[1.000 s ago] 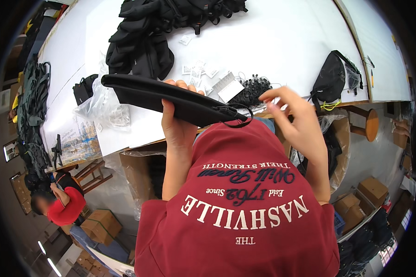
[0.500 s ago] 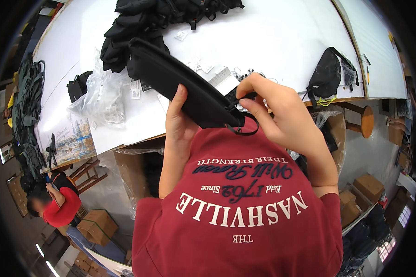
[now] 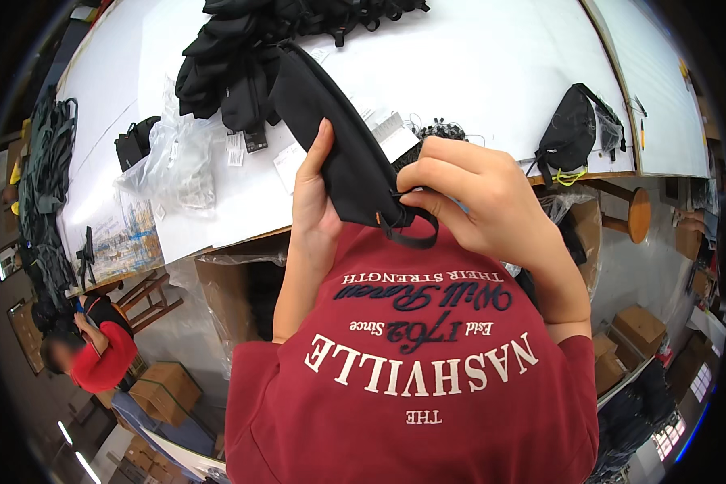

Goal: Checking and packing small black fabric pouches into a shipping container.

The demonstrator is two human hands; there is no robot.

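Observation:
A slim black zippered pouch (image 3: 331,133) is held up, tilted, in front of my chest at the table's near edge. My left hand (image 3: 316,189) grips its lower left side, the thumb lying along the fabric. At the pouch's lower right corner my right hand (image 3: 484,189) pinches a small dark piece at the end of the zipper; the fingers largely hide it. Below that corner hangs a black strap loop (image 3: 415,240). Just behind the right hand lies a heap of small black corded pieces (image 3: 442,129), beside a white printed card (image 3: 395,137).
Black pouches (image 3: 234,56) are piled at the far left of the white table (image 3: 476,64). Clear plastic bags (image 3: 177,173) lie to the left, a black waist bag (image 3: 569,125) to the right. A wooden stool (image 3: 639,214) stands at right; a person in red (image 3: 109,355) is at lower left.
The pouch has turned more upright, its far end moving right. My right hand has shifted slightly left and down, still pinching at the zipper's end.

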